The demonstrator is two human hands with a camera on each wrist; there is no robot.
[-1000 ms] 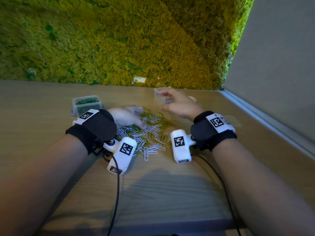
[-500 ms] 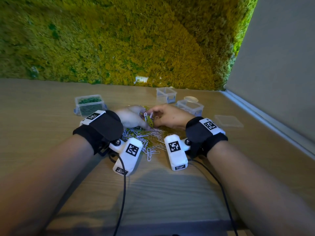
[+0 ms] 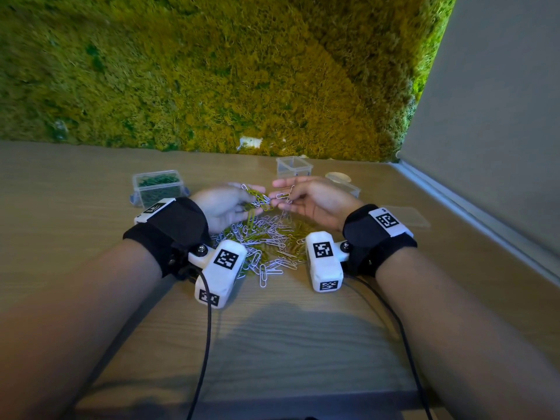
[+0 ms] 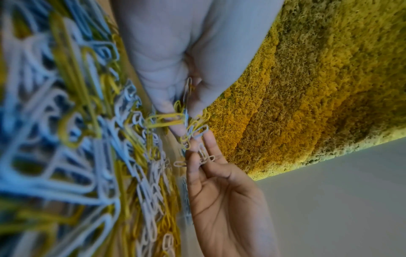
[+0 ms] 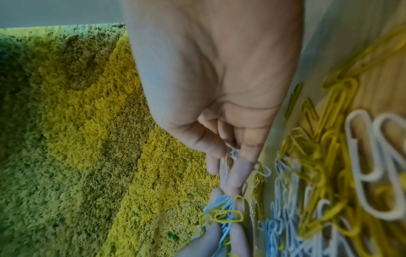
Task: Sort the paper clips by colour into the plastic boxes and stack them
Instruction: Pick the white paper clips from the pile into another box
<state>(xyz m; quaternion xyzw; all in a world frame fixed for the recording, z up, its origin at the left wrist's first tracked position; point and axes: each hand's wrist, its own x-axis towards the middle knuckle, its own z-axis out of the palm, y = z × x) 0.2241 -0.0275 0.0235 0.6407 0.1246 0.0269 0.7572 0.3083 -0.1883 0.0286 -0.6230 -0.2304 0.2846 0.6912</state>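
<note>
- Where the wood-grain table (image 3: 288,344) meets the mossy wall (image 3: 212,71), clear plastic boxes (image 3: 293,166) are set; one box (image 3: 157,186) near the far left holds green clips.
- Thin wire paper clips (image 3: 266,247), yellow and white, are heaped mid-table.
- Boxes behind the right hand (image 3: 315,204) are partly hidden.
- A tangled bunch (image 3: 257,200) is gripped by the left hand (image 3: 224,207).
- White clips (image 4: 205,157) are pinched between right fingertips.
</note>
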